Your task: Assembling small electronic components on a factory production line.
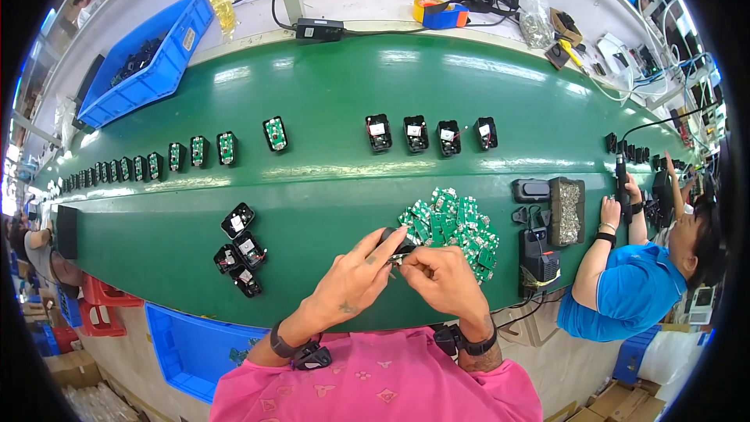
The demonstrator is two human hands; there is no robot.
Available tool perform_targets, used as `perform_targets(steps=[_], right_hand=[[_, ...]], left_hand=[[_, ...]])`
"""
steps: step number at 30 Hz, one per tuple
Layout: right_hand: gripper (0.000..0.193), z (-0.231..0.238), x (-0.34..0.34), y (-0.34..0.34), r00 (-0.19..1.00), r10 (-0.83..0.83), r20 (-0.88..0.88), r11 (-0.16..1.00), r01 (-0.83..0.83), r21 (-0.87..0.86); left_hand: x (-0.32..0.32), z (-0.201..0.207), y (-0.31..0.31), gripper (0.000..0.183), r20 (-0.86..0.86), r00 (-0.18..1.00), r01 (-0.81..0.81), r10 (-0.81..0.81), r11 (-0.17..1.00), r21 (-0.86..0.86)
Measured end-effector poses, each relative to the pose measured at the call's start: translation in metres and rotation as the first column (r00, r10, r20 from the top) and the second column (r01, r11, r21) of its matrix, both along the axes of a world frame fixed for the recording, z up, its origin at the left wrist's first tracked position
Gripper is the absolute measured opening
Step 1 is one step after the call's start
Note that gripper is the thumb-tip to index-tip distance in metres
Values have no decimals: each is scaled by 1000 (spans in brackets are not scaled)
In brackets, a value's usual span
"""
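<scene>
My left hand [353, 280] is closed round a small black plastic case [403, 245], tilted above the table in front of me. My right hand [445, 280] meets it from the other side, fingertips pinched at the case's near edge. A sliver of green and white shows between the hands; what the right fingers pinch is hidden. Just beyond lies a loose heap of green circuit boards [457, 228]. To the left sits a cluster of open black cases [248, 250] with white parts and wires inside. Farther off stand several similar cases [379, 134] in a row.
A long line of cases with green boards [198, 151] runs leftward on the green table [328, 86]. A blue bin [148, 70] stands far left. To the right are a black charger-like device [539, 258] and a box of screws [568, 211]. A co-worker [633, 281] holds a screwdriver-like tool.
</scene>
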State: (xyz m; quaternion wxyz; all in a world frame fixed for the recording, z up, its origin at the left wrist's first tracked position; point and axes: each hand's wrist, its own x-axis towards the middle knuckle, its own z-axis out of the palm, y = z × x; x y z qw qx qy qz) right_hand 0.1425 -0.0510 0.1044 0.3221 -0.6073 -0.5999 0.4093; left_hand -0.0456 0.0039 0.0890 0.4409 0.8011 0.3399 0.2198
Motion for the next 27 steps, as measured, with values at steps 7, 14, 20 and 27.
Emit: perform_targets(steps=[7,14,20,27], right_hand=[[12,-2,9,-2,990,133,48,978,-139,154],[13,-4,5,-6,996,-8,-92,992,-4,-128],[13,-13,2,-13,977,-143,-157,981,119,-154],[12,-22,-5,-16,927,-245,-283,965,205,-162]], left_hand=[[-1,-2,0,59,0,998,57,-57,998,-29],[2,0,-5,60,20,1000,13,-12,999,-36],[5,2,-5,59,62,998,-4,7,999,-44],[6,-3,-5,59,107,994,-31,30,999,6]])
